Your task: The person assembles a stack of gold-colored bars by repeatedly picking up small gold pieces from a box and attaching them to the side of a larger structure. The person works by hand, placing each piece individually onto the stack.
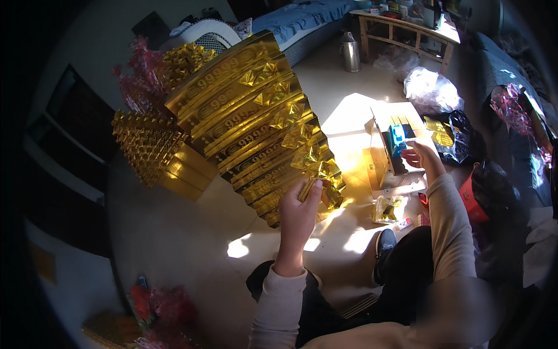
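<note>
A large pleated sheet of gold foil paper, with small folded gold foil pieces along its right side, fans out from my left hand. That hand is closed on its gathered lower end, thumb on top. My right hand reaches to a blue tape dispenser on a small box-like stand. Its fingers are bent at the dispenser's near side; whether they hold a piece of tape is too small to tell.
Gold foil constructions with pink wrapping stand at the left. Plastic bags, black bags and a gold packet lie around the stand. Farther back are a metal flask, a wooden table and a bed.
</note>
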A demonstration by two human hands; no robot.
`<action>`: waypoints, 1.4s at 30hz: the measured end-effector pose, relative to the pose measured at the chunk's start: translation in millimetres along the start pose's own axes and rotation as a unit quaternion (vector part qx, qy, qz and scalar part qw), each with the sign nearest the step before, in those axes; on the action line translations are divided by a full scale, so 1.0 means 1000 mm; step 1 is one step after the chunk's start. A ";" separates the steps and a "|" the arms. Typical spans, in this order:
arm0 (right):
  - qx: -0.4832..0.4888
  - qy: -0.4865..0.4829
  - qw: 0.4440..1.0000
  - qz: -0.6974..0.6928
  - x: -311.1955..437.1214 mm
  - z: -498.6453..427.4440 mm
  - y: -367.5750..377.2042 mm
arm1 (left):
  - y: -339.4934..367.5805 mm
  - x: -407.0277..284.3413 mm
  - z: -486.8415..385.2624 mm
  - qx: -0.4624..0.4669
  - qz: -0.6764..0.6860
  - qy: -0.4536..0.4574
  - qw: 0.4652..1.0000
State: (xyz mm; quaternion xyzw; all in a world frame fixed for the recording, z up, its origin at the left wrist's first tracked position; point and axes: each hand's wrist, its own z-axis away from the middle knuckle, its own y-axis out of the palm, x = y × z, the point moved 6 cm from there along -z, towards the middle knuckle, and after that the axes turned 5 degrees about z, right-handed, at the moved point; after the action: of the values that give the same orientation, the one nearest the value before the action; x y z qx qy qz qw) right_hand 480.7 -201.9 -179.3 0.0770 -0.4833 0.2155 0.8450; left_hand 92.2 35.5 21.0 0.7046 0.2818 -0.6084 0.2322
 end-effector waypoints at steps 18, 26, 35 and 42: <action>0.069 -0.013 0.997 -0.028 -0.010 -0.032 0.005 | 0.011 -0.007 0.001 0.019 0.004 0.004 1.000; 0.068 0.102 0.984 -0.131 -0.015 -0.046 0.002 | 0.011 -0.004 0.001 0.019 0.003 0.001 1.000; 0.037 0.007 0.988 -0.149 -0.021 -0.031 0.019 | 0.003 -0.002 0.002 0.007 -0.003 0.015 1.000; 0.005 0.059 0.982 -0.177 -0.037 -0.036 0.044 | -0.006 -0.002 0.007 -0.007 -0.011 0.016 1.000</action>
State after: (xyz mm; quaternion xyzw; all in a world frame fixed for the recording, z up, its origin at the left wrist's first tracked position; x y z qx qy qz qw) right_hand 472.8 -161.0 -233.1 0.1531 -0.4100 0.0692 0.8965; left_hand 83.1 35.4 21.9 0.7094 0.2975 -0.5975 0.2265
